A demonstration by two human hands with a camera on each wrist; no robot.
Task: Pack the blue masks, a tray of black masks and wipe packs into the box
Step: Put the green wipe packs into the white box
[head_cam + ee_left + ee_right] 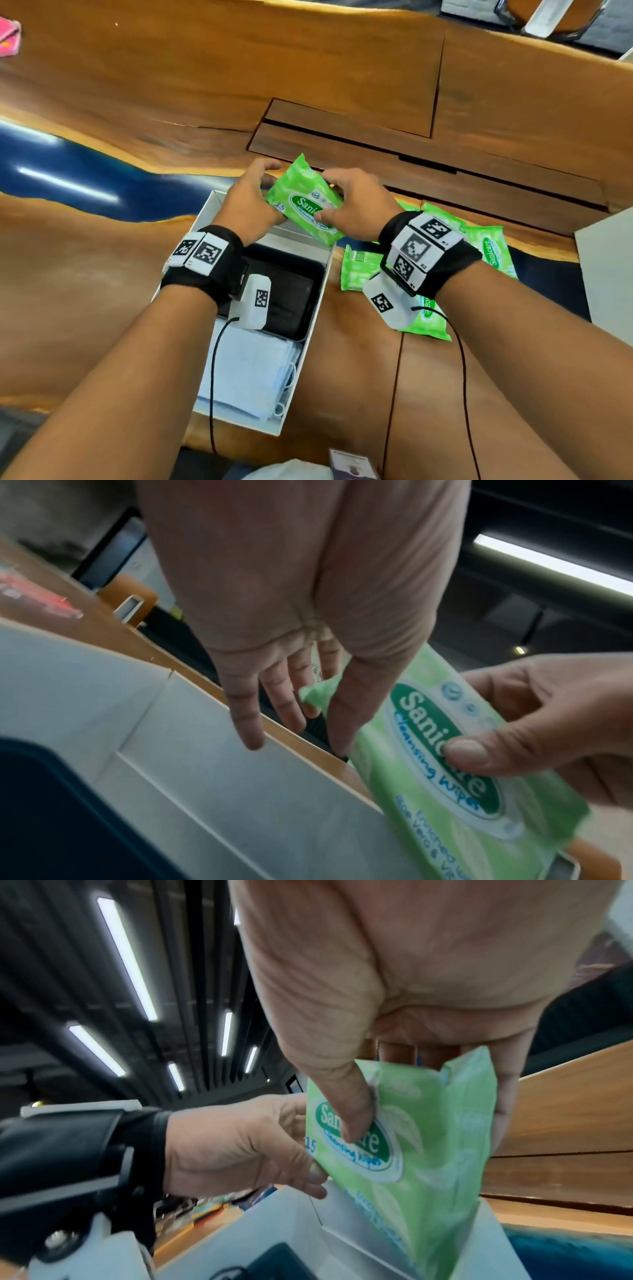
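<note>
Two hands hold one green wipe pack (306, 202) over the far end of the white box (209, 210). The left hand (251, 202) grips the pack's left edge, thumb along that edge and fingers curled behind it; the right hand (356, 205) pinches the right side, with its thumb (467, 750) pressed on the printed label and the fingers behind. In the right wrist view the pack's lower end dips inside the box, against the far wall, while its upper part stands tilted above the rim. Inside the box, a black tray (301, 294) of black masks lies in the middle, partly hidden by the left wrist, and the pale blue masks (250, 370) fill the near end, their white ear loops bunched along the right wall. Several more green wipe packs lie on the wooden surface (342, 85) to the right of the box: one (358, 270) just beside the box wall, one (489, 240) farther right, and one (428, 318) partly under the right wrist; how many lie there in all cannot be told. A pink item (8, 36) sits at the far left edge of the surface, well apart from the rest.
</note>
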